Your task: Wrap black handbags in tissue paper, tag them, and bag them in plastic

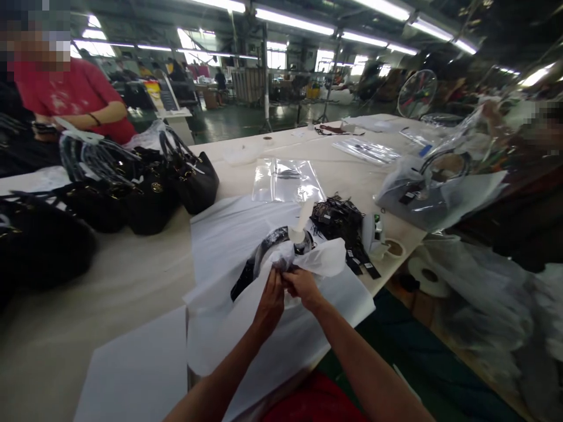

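Note:
A black handbag (244, 278) lies in front of me, mostly covered by white wrapping paper (246, 319). Its handle (275, 235) is partly wrapped in a clear or whitish film, and a pale strip (303, 220) stands up from it. My left hand (271, 296) has its fingers pressed together on a bunched piece of the paper near the handle. Close beside it, my right hand (302, 286) pinches the same bunch. The fingertips of both hands almost meet, and the exact fold between them is hard to see.
Several black handbags (152, 199) stand on the left, near a person in red (83, 88). Black hang tags (336, 217) are heaped right of my work, beside a tape roll (394, 248). Clear plastic bags (288, 180) lie beyond. At right, another person handles a bagged handbag (433, 190).

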### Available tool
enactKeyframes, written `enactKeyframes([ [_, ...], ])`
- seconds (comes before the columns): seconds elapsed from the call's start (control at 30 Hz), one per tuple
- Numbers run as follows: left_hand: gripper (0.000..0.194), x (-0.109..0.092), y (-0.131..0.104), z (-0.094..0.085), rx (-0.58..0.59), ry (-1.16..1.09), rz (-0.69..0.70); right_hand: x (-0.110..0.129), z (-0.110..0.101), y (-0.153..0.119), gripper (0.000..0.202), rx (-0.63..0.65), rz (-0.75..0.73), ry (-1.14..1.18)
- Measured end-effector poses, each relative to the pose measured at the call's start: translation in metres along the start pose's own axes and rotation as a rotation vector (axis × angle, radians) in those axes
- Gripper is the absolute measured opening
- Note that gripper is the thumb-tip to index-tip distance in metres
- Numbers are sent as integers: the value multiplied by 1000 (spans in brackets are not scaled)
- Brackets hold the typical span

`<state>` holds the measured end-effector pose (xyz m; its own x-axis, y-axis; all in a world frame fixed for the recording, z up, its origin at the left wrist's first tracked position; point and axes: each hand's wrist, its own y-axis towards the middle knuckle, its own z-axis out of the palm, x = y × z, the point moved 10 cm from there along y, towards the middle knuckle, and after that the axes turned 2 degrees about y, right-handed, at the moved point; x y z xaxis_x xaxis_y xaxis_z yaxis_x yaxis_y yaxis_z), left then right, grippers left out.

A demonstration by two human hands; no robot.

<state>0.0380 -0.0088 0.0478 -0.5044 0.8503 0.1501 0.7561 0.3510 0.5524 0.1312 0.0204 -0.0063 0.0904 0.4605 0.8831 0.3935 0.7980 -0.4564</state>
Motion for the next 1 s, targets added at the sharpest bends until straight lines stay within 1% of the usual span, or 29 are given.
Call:
enactKeyframes([
  [0.1, 64, -2, -2, 3, 37, 28, 14, -4, -4, -3, 22, -9, 69, 2],
  [0.2, 64, -3, -3, 3, 56, 59, 43, -3, -4, -3, 25, -21, 92, -19],
  [0.27, 64, -3, -3, 1, 43, 77, 65, -2, -4, -3, 29, -35, 88, -51],
  [0.37, 66, -2, -2, -4, 7, 60, 89, 1, -8, -3, 35, -78, 50, -127],
  [0.5, 66, -2, 2, -11, -48, 39, 94, 1, -20, -5, 51, -146, -21, -276],
  [0.6, 60, -1, 3, -18, -117, 27, 73, -3, -23, -6, 57, -133, -51, -357],
  [0.73, 44, -2, 4, -22, -140, 19, 67, -8, -23, -5, 58, -90, -117, -420],
  [0.8, 37, -2, 6, -25, -140, 33, 67, -13, -24, -6, 55, -72, -144, -444],
  [0.9, 38, -1, 10, -24, -90, 78, 35, -30, -32, -10, 44, -30, -161, -479],
  [0.97, 41, -3, 10, -19, -47, 93, 23, -47, -46, -12, 36, 3, -151, -504],
  [1.0, 42, -3, 9, -17, -39, 86, 6, -55, -58, -11, 33, 9, -138, -518],
])
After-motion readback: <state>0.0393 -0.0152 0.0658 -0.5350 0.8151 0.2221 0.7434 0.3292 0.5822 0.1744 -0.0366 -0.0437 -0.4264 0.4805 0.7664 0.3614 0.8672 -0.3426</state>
